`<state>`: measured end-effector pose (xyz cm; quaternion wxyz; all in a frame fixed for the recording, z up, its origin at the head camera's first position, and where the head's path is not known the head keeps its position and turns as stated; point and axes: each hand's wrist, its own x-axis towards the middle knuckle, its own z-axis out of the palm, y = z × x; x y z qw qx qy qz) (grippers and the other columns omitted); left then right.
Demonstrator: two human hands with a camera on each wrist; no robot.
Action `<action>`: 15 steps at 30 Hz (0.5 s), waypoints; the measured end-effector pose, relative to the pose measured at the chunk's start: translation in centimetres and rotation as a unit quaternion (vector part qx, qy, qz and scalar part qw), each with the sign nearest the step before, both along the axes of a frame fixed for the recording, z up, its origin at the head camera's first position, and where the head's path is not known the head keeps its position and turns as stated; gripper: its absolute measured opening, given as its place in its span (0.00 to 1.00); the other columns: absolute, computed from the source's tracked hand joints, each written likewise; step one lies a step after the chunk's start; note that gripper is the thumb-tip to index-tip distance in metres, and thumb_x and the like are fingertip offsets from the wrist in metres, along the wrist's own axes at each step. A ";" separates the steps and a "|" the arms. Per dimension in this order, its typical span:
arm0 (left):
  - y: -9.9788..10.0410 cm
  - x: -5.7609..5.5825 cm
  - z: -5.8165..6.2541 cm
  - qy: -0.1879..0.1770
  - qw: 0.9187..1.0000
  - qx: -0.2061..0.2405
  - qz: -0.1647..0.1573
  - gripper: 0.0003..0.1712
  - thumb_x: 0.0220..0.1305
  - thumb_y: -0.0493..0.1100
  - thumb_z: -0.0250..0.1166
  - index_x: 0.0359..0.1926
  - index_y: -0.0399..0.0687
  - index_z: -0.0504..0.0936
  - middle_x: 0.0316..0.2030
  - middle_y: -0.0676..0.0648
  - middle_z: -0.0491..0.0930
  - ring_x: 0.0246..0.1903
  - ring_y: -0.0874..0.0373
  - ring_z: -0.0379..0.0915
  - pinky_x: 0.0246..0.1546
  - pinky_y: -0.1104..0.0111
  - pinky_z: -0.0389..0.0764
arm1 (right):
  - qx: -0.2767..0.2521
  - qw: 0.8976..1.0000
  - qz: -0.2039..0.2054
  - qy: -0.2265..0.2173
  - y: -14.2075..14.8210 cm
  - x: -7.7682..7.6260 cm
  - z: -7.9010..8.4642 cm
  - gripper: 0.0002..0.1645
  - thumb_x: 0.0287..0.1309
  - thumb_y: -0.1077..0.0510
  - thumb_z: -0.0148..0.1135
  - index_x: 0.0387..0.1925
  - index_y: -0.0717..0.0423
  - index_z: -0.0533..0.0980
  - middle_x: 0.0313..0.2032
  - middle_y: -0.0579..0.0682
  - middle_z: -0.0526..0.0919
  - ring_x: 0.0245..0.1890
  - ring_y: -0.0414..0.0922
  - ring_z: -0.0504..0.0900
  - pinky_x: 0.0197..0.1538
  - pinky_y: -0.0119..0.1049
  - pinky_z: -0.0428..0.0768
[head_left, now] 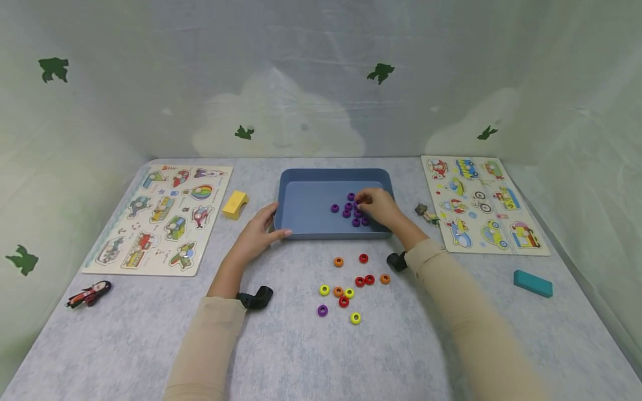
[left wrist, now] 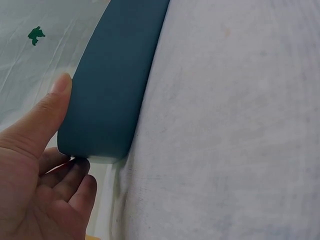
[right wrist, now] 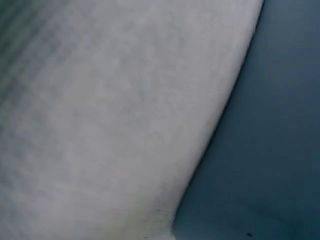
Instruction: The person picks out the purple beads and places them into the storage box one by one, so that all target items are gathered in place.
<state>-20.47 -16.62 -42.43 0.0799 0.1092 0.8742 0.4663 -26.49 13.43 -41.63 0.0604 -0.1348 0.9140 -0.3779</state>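
A blue rectangular tray [head_left: 308, 206] lies on the table with several purple beads [head_left: 346, 213] gathered in its right half. My left hand [head_left: 257, 234] holds the tray's near left corner. In the left wrist view the thumb [left wrist: 56, 107] lies along the tray wall [left wrist: 107, 100], with the other fingers bent around the end. Over the right side of the tray, my right hand [head_left: 383, 210] pinches a purple bead [head_left: 357, 205] among the others. The right wrist view catches only the tray wall [right wrist: 265, 140] and tabletop, not the hand.
Red, orange, yellow and purple beads [head_left: 343, 301] lie scattered in front of the tray. Picture puzzle boards flank it at left [head_left: 165, 223] and right [head_left: 481, 206]. A yellow arch block [head_left: 234, 205], a teal block [head_left: 533, 283] and small figures [head_left: 90, 293] are also on the table.
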 end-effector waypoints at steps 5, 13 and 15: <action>0.0 0.0 0.0 0.001 1.000 -0.001 -0.001 0.50 0.40 0.60 0.60 0.62 0.49 0.47 0.60 0.47 0.45 0.58 0.56 0.44 0.56 0.67 0.55 | 0.016 1.000 0.004 -0.004 -0.1 0.0 0.1 0.12 0.51 0.61 0.54 0.40 0.56 0.73 0.38 0.49 0.74 0.37 0.42 0.72 0.39 0.34 0.74; 0.0 0.1 0.0 -0.001 1.000 0.002 0.002 0.49 0.42 0.58 0.61 0.62 0.50 0.47 0.60 0.47 0.45 0.58 0.56 0.44 0.56 0.67 0.55 | -0.068 0.995 0.061 0.035 -1.2 3.9 2.9 0.19 0.49 0.59 0.56 0.45 0.60 0.68 0.42 0.54 0.70 0.41 0.47 0.69 0.45 0.38 0.71; -0.1 0.0 0.0 -0.001 1.000 0.001 0.001 0.49 0.42 0.58 0.61 0.62 0.49 0.47 0.60 0.48 0.45 0.58 0.56 0.44 0.56 0.68 0.55 | -0.096 0.989 0.097 0.052 -1.8 6.0 4.3 0.20 0.47 0.62 0.57 0.44 0.63 0.67 0.42 0.56 0.70 0.42 0.50 0.69 0.46 0.41 0.71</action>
